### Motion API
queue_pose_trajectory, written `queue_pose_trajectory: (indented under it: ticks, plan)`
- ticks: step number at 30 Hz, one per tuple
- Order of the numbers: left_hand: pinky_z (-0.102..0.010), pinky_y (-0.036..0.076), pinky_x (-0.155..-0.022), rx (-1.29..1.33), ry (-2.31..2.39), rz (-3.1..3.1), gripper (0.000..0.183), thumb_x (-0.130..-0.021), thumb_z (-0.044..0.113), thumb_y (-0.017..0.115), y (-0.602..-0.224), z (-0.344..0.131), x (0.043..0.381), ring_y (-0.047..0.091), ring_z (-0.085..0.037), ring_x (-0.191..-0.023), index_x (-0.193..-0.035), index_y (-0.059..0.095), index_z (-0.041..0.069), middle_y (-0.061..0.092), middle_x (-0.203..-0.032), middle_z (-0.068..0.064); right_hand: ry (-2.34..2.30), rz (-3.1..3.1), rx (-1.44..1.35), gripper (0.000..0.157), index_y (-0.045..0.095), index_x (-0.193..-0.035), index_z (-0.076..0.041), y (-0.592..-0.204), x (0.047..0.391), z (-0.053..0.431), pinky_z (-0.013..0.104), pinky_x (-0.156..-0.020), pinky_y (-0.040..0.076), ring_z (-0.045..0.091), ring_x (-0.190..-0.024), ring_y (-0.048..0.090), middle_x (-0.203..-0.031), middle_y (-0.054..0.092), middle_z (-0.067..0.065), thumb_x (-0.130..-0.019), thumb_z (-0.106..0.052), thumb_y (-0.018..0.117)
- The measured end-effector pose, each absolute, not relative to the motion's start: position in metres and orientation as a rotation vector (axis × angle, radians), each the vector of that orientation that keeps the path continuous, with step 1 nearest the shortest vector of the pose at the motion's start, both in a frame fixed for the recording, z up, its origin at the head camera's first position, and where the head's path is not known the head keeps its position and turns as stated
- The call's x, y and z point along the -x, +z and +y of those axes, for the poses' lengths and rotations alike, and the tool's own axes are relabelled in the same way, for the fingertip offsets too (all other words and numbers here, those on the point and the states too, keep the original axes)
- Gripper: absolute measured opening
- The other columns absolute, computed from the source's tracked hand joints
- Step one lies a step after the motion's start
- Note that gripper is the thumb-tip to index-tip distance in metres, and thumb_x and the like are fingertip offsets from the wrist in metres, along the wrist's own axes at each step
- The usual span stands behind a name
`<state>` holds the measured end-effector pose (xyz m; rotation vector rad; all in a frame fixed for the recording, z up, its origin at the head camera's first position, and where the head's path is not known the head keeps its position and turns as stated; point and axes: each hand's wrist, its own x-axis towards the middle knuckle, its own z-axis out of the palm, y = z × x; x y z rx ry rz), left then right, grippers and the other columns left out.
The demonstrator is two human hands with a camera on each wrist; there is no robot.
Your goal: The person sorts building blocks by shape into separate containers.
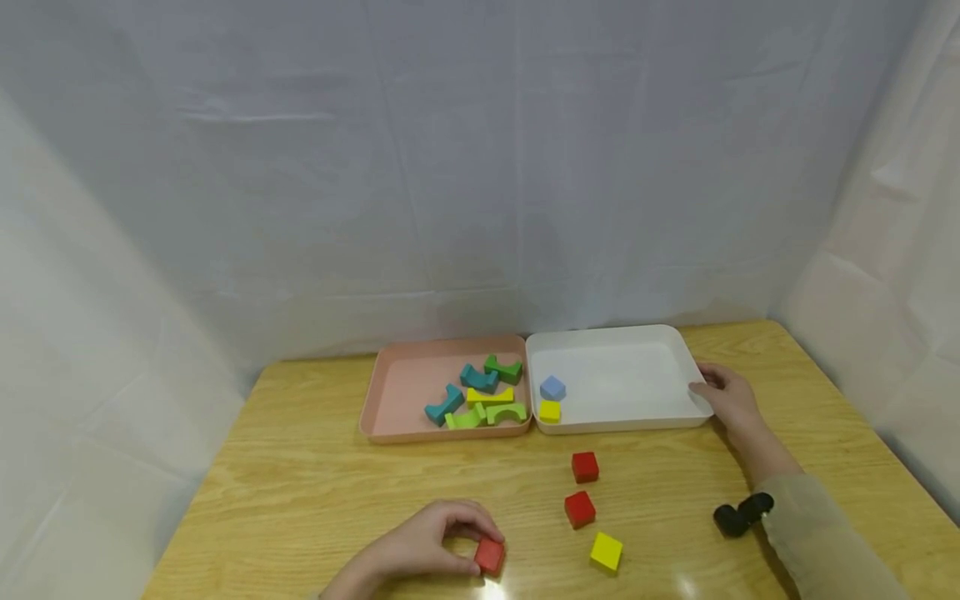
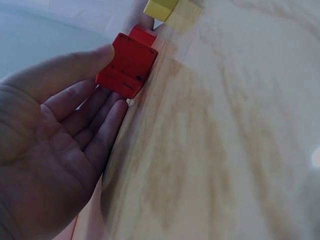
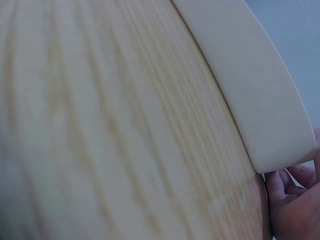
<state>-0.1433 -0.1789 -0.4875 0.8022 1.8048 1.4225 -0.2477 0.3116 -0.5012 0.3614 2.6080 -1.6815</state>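
Note:
Near the table's front edge, my left hand (image 1: 423, 542) pinches a red block (image 1: 490, 557) between thumb and fingers. In the left wrist view the thumb presses one side of this red block (image 2: 131, 62), which has dark specks on its face. At the far right, my right hand (image 1: 731, 404) grips the right side of the white tray (image 1: 630, 375), thumb over the rim. The right wrist view has that hand (image 3: 295, 205) partly cut off, at the tray's corner (image 3: 287, 150). A light blue block (image 1: 552, 387) and a yellow block (image 1: 550, 412) lie inside the tray's left end.
Two more red blocks, one (image 1: 585, 467) behind the other (image 1: 580, 509), and a yellow block (image 1: 606, 552) lie on the wooden table (image 1: 300, 483). Left of the white tray, a pink tray (image 1: 405, 383) holds several arch-shaped blocks. White cloth (image 1: 450, 167) stands behind and at both sides.

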Motion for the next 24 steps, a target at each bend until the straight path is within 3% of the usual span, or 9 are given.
queue_pose_trajectory:
  ticks: [6,11,18,24]
  plan:
    - [-0.018,0.051,-0.107,-0.807,1.392,1.834,0.036,-0.093,0.008,0.08,-0.4878,-0.1794,0.1437,0.066,-0.001,-0.117,-0.128,0.073,0.004,0.069,-0.133,-0.016,-1.682,2.594,-0.357,0.06,0.035,-0.158,0.013,-0.5009,0.247,0.3115,0.002,-0.076,0.042,0.029,-0.127,0.049,-0.158,0.041,0.036,-0.109,-0.015,0.055]
    - [-0.019,0.052,-0.106,-0.809,1.388,1.834,0.035,-0.095,0.007,0.078,-0.4883,-0.1786,0.1437,0.066,-0.001,-0.116,-0.128,0.072,0.001,0.069,-0.133,-0.019,-1.686,2.583,-0.36,0.06,0.034,-0.159,0.013,-0.5011,0.2472,0.312,0.001,-0.076,0.042,0.032,-0.131,0.047,-0.16,0.04,0.036,-0.109,-0.015,0.054]
    - [-0.019,0.054,-0.102,-0.776,1.391,1.869,0.032,-0.098,0.01,0.075,-0.4846,-0.177,0.1435,0.067,-0.001,-0.112,-0.128,0.072,0.001,0.07,-0.131,-0.02,-1.696,2.58,-0.363,0.06,0.035,-0.159,0.012,-0.5017,0.2481,0.3126,0.002,-0.076,0.044,0.024,-0.123,0.05,-0.159,0.041,0.034,-0.109,-0.016,0.054]
    - [-0.018,0.055,-0.098,-0.746,1.402,1.881,0.031,-0.099,0.009,0.072,-0.4843,-0.176,0.1435,0.069,-0.001,-0.107,-0.129,0.071,0.0,0.071,-0.129,-0.021,-1.706,2.565,-0.371,0.061,0.034,-0.159,0.012,-0.5017,0.2477,0.3126,0.002,-0.076,0.044,0.026,-0.124,0.049,-0.158,0.04,0.034,-0.109,-0.016,0.054]
